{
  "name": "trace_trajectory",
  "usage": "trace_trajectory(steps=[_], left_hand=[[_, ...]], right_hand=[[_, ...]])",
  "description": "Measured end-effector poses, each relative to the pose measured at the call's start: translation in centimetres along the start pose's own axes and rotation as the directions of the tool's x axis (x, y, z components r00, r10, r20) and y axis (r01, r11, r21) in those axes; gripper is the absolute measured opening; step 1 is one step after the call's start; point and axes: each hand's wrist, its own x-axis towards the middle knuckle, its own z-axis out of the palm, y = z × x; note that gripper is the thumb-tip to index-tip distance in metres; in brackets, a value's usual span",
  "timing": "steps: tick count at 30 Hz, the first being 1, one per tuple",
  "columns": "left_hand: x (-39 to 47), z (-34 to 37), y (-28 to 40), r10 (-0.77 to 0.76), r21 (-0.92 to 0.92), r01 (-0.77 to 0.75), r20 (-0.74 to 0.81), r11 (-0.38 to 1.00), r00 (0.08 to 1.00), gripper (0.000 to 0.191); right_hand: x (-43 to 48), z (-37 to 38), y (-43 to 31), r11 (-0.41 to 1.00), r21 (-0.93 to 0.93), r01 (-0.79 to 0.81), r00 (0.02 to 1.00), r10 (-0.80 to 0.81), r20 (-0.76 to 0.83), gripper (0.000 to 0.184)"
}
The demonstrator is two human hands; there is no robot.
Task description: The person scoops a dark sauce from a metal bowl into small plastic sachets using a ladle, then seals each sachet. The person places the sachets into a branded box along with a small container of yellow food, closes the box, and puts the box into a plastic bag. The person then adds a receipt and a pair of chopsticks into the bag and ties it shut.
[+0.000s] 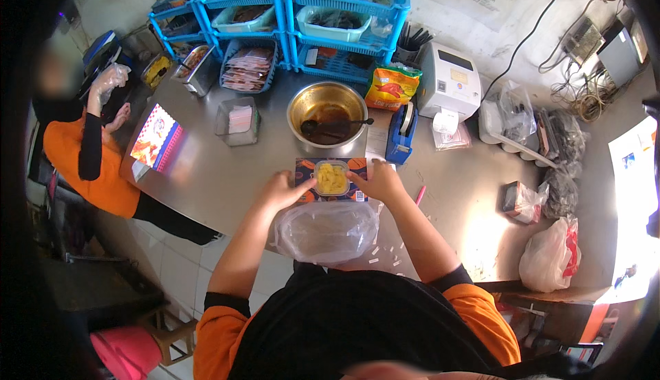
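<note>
A dark, printed food box (pixel 304 167) lies flat near the table's front edge. On its lid rests a small transparent tub (pixel 331 178) filled with pieces of yellow food. My left hand (pixel 281 190) grips the box at its left side, thumb against the tub. From the right, my right hand (pixel 381 181) holds the opposite side, and its thumb also touches the tub. An open-mouthed transparent plastic bag (pixel 326 231) spreads just in front of the box, between my forearms.
A metal bowl (pixel 296 102) of dark sauce with a black ladle stands behind the box. Right of it are a blue tape dispenser (pixel 399 140) and a label printer (pixel 449 78). Blue racks (pixel 287 29) line the wall. A co-worker (pixel 85 148) wearing a plastic glove is at left.
</note>
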Motion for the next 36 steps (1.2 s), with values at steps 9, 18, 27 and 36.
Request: trace_trajectory(steps=[9,18,27,36], left_hand=[[-5.2,-6.8,6.9,0.12,-0.046,-0.127,-0.125,0.991,0.985,0.047],[-13.6,-4.2,3.4,-0.203,-0.002,0.212,0.283,0.977,0.937,0.059],[-15.4,-1.3,-5.6,0.033,-0.038,-0.042,-0.203,0.998,0.979,0.093],[-16.6,2.8,-7.5,-0.112,-0.104,0.113,0.021,0.988,0.994,0.051]], right_hand=[[-2.3,-4.9,-7.0,0.995,0.085,0.044,0.998,-0.048,0.051,0.065],[-9.1,-3.5,-6.7,0.983,-0.134,-0.126,0.86,0.176,0.479,0.065],[-11.1,0.0,2.3,0.983,0.156,0.094,0.948,-0.136,0.287,0.103],[-14.6,5.4,3.7,0.972,0.169,-0.161,0.939,0.099,0.33,0.061]])
